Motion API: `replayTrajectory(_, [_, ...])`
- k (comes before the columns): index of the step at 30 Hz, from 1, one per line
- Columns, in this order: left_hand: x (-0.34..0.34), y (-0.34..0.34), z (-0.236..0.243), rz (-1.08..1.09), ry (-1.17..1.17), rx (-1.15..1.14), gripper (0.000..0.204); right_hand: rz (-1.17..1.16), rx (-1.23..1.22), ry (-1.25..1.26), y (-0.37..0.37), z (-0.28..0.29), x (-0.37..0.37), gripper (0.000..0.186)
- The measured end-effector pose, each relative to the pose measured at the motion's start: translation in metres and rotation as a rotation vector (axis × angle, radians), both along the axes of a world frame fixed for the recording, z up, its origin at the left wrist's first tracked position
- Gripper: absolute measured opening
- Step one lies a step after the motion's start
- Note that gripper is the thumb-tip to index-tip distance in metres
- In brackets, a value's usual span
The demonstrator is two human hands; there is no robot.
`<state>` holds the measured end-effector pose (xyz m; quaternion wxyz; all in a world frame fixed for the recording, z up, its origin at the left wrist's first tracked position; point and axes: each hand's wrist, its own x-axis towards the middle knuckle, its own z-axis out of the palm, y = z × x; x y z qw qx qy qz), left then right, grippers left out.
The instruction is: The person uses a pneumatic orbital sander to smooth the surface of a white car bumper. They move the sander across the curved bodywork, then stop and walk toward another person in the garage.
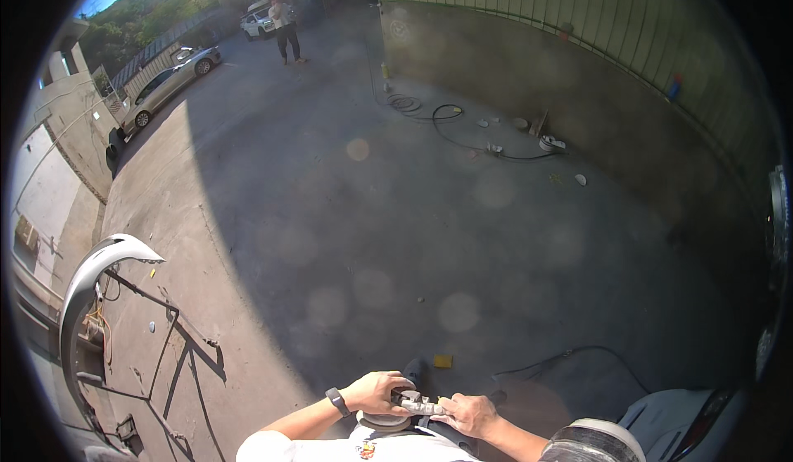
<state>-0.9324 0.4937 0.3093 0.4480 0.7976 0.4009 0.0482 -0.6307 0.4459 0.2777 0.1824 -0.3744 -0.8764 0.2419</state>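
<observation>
In front of my body, at the lower middle, both hands grip a dusty grey-white disc sander. A pale round pad shows below my left hand. My left hand, with a dark band on the wrist, is closed around the sander's left part. My right hand is closed on its right end, fingers curled over it. The palms and parts of the sander's body are hidden. On the floor just beyond my hands lies a small yellow block, near my dark shoe.
A white curved car panel hangs on a black metal stand at left. A dusty round container and white bodywork are at lower right. Hoses lie by the far wall. A person stands near parked cars.
</observation>
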Motion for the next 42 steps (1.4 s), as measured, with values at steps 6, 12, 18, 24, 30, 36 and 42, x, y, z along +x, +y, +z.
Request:
replayTrajectory(6, [0.086,0.177,0.011,-0.178,0.089,-0.156,0.076,-0.255,0.08,-0.098,0.101,0.023,0.084,0.051])
replayTrajectory(12, [0.181,0.293,0.013,-0.086,-0.09,-0.348,0.068,-0.167,0.118,-0.151,0.237,0.049,0.174,0.044])
replayTrajectory(18, [0.28,0.393,0.031,0.081,-0.259,-0.287,0.063,-0.006,0.084,-0.115,0.385,0.093,0.271,0.036])
replayTrajectory(24, [0.355,0.488,0.066,0.186,-0.228,-0.196,0.061,0.077,0.07,-0.201,0.501,0.126,0.342,0.04])
replayTrajectory(30, [0.444,0.612,0.049,0.105,-0.219,-0.274,0.059,0.081,0.059,-0.146,0.614,0.099,0.426,0.027])
replayTrajectory(36, [0.541,0.758,0.038,-0.023,-0.271,-0.193,0.051,-0.072,0.097,-0.248,0.722,0.096,0.511,0.02])
replayTrajectory(42, [0.597,0.869,0.07,-0.079,-0.291,-0.207,0.042,-0.175,0.063,-0.242,0.817,0.117,0.561,0.02])
